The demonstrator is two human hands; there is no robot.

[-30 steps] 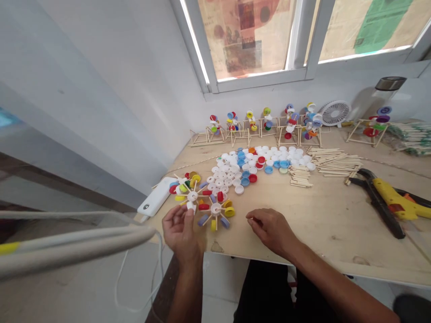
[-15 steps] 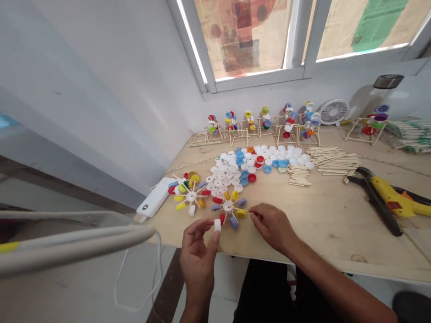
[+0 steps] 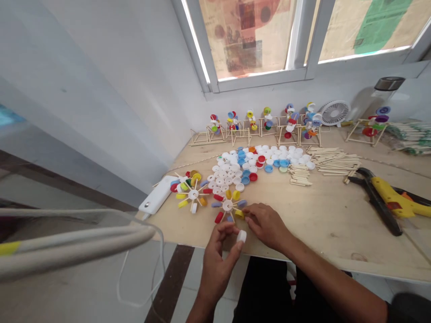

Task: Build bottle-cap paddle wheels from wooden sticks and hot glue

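Observation:
My left hand (image 3: pixel 220 251) pinches a white bottle cap (image 3: pixel 241 236) between thumb and fingers, just off the table's front edge. Close by, a wheel of wooden sticks and coloured bottle caps (image 3: pixel 228 205) lies on the table. Its hub is a white cap; red, yellow and blue caps sit on the stick ends. The fingers of my right hand (image 3: pixel 267 225) are closed at the wheel's yellow cap (image 3: pixel 239 214) on the right side. Left of it lies a similar wheel (image 3: pixel 193 194), partly overlapping another behind.
Loose caps (image 3: pixel 232 169) are spread behind the wheels, with wooden sticks (image 3: pixel 333 160) to their right. Finished stands with cap wheels (image 3: pixel 289 125) line the wall beside a small fan (image 3: pixel 335 113). A yellow glue gun (image 3: pixel 393 199) lies right, a white power bank (image 3: pixel 157 195) left.
My left hand has moved right with the white cap, in front of the wheel. My right hand has come left onto the wheel's edge, and the wheel has turned slightly.

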